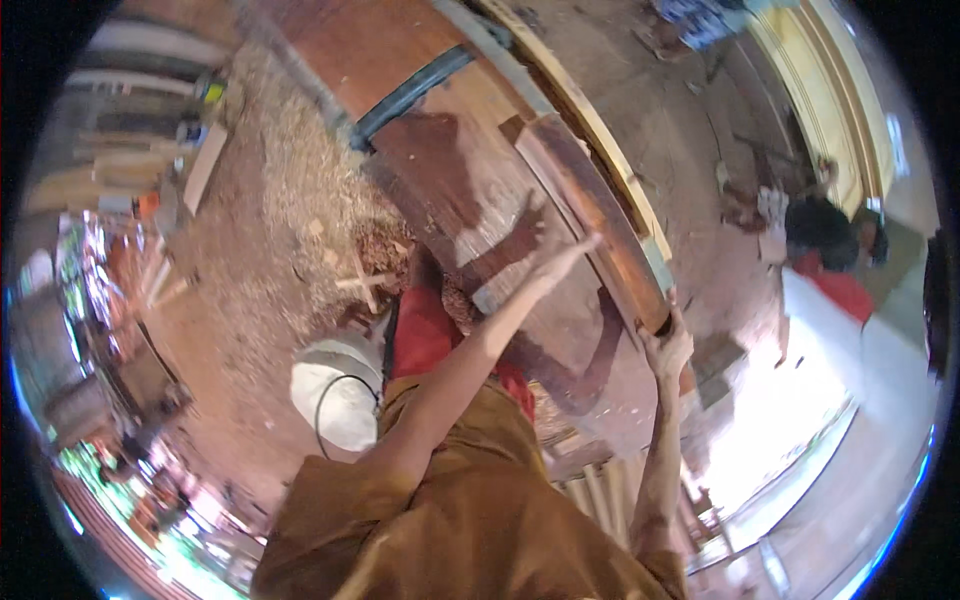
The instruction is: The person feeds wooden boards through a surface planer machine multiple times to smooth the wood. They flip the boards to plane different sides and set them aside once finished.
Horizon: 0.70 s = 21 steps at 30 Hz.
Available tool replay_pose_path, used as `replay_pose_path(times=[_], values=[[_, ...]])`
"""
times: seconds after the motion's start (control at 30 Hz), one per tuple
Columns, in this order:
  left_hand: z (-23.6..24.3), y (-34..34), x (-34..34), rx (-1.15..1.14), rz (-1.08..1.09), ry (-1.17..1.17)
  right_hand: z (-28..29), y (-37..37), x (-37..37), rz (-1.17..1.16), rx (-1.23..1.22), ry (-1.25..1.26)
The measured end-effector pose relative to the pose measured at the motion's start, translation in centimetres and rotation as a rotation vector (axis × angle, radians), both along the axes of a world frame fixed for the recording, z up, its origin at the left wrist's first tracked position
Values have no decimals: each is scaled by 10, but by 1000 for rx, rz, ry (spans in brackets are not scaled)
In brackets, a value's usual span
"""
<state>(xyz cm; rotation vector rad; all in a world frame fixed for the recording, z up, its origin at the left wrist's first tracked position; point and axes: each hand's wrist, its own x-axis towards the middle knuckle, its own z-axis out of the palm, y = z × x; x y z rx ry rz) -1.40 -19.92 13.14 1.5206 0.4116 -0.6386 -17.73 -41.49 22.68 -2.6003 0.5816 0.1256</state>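
Observation:
A long reddish-brown wooden board (612, 245) lies along the right side of a large wooden workbench (560, 345). Stretched out across the bench, my left hand (562, 265) has its fingers extended, and their tips reach the board's left side. It looks open, and whether it presses on the wood I cannot tell. At the board's near end, my right hand (668, 350) is closed round the corner, with one digit pointing up along the edge. Part of its grip is hidden underneath.
A dark strap-like band (415, 95) crosses the bench farther up. Pale timber (575, 95) runs along its right side. A white bucket (335, 395) stands by my leg, near wood shavings (300, 200) and crossed sticks (365, 280). Other people (825, 235) are at the right.

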Motion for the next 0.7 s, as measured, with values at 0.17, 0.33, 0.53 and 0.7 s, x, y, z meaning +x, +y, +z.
replay_pose_path(times=[0.17, 0.33, 0.53, 0.7], values=[[-2, -27, 18, -211, 16, 103, -16, -9, 13, 35, 97, 15], [16, 4, 62, -311, 91, 98, -17, 29, 59, 40, -7, -56], [-4, 19, 93, -406, 163, -25, -21, 63, 120, 138, -300, 105], [-14, 13, 96, -331, 237, -129, -33, 61, 135, 159, -284, 84]])
